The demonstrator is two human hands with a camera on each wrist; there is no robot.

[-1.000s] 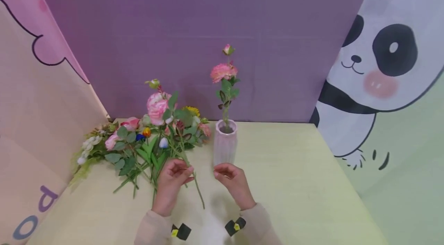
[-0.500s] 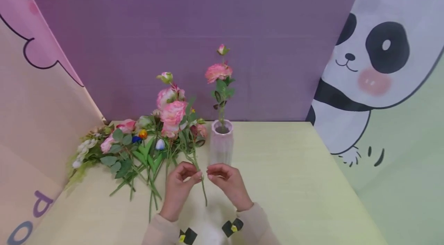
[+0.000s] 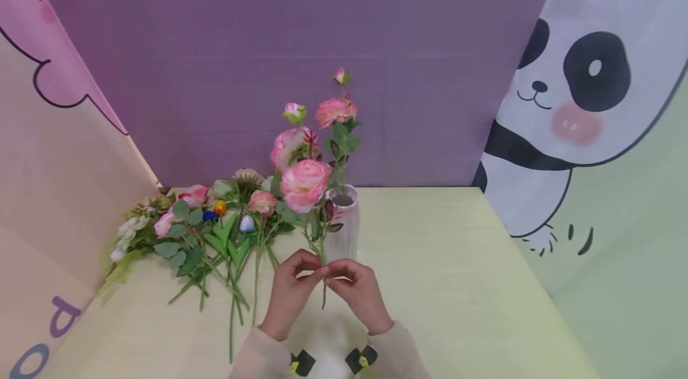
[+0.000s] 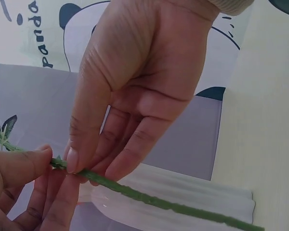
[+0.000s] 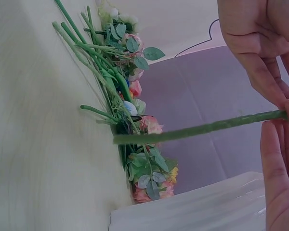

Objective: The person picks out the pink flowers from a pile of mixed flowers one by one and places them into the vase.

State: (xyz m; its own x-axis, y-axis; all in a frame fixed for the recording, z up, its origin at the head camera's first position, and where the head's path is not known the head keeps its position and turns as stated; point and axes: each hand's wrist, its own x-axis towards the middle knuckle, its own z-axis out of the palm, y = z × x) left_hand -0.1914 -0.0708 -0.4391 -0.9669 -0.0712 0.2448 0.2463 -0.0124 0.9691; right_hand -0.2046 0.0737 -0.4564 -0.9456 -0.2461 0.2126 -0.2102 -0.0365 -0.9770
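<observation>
In the head view, my left hand pinches the green stem of a pink peony spray between thumb and fingers. My right hand pinches the same stem from the other side. The spray stands upright, with two full blooms and a bud on top. Behind it, partly covered, is a pale fluted vase holding another pink flower. The lower stem crosses in front of the vase in the left wrist view. Its cut end juts free of both hands in the right wrist view.
A heap of flowers lies on the table's left, including a white-blue tulip, an orange bloom and a pink rose. Loose stems point toward the front. A purple backdrop rises behind; a panda-printed panel stands right.
My left hand has brought the peony spray rightward from the heap to before the vase, turning its blooms forward. My right hand, apart from the stem earlier, now pinches it.
</observation>
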